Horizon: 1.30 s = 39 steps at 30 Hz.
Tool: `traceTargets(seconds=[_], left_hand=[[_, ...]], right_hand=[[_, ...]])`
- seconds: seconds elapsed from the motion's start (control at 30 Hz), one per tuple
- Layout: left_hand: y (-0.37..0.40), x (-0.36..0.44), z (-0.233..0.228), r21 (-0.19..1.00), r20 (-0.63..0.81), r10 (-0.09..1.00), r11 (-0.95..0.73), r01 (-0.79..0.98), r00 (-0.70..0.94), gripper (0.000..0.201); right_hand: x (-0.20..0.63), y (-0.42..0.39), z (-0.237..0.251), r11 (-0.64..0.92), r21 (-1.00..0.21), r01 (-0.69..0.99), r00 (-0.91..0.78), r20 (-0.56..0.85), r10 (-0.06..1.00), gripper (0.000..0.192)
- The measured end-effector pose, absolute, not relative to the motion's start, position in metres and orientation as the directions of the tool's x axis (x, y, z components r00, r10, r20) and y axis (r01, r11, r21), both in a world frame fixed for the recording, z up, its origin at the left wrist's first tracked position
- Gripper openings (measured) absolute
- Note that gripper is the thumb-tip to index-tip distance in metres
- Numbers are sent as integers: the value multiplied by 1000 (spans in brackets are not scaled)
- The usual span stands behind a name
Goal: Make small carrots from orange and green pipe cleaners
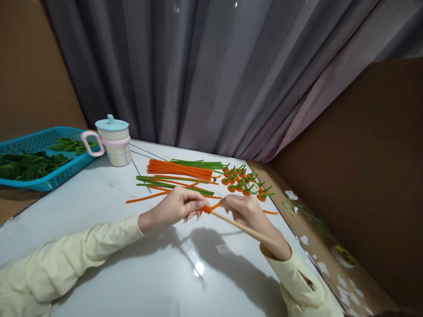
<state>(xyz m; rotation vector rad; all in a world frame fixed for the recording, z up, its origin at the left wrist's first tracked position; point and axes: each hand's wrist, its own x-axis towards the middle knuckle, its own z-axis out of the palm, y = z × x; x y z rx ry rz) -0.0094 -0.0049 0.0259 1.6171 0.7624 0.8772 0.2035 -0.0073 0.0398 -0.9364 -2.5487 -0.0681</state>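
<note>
My left hand [180, 207] pinches an orange pipe cleaner [209, 208] that is wound around the tip of a thin wooden stick [241, 226]. My right hand [251, 215] grips that stick, which runs back toward my right wrist. Both hands hover just above the white table [132, 264]. Behind them lie a bundle of orange pipe cleaners [180, 169] and several green pipe cleaners [172, 184]. To the right sits a cluster of small finished orange coils with green stems [243, 180].
A blue mesh tray [39, 141] with green pieces stands at the far left. A pale cup with a blue lid and pink handle [114, 141] stands beside it. A grey curtain hangs behind. A brown board with stickers [330, 255] borders the table's right edge.
</note>
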Motion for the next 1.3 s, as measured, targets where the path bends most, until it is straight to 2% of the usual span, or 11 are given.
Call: traceTargets(seconds=[0.1, 0.2, 0.27, 0.37, 0.47, 0.57, 0.67, 0.8, 0.93, 1.0, 1.3], left_hand=[[3, -5, 21, 975, -21, 884, 122, -186, 467, 9], [6, 0, 14, 943, -96, 895, 222, -247, 436, 9], [4, 2, 8, 981, -12, 931, 81, -176, 364, 17], [1, 2, -2, 887, 407, 878, -445, 119, 250, 24], [0, -2, -6, 541, 659, 639, -769, 341, 396, 38], [1, -7, 3, 432, 601, 579, -815, 386, 550, 38], [1, -12, 21, 645, 435, 679, -693, 321, 590, 28], [0, -15, 39, 954, 122, 733, -273, 125, 670, 25], [1, -8, 36, 968, -13, 755, 175, -182, 656, 11], [2, -4, 32, 908, -74, 789, 306, -286, 610, 4], [-4, 1, 29, 895, 24, 939, 133, -425, 343, 12]], right_hand=[[193, -10, 24, 699, 120, 705, -650, 505, 568, 33], [174, -21, 20, 620, 373, 690, -723, 395, 567, 26], [161, -32, 25, 581, 466, 667, -729, 250, 637, 22], [147, -46, 41, 570, 526, 631, -698, 66, 713, 20], [149, -47, 55, 610, 512, 605, -707, -7, 708, 18], [166, -35, 64, 646, 461, 608, -742, 42, 669, 17], [185, -21, 70, 753, 369, 544, -830, 104, 549, 20], [196, -12, 63, 843, 196, 500, -840, 344, 418, 30], [186, -6, 37, 805, 100, 584, -602, 719, 347, 29], [178, -4, 27, 759, 81, 646, -513, 783, 353, 28], [159, -14, 23, 545, 90, 833, -435, 715, 547, 25]])
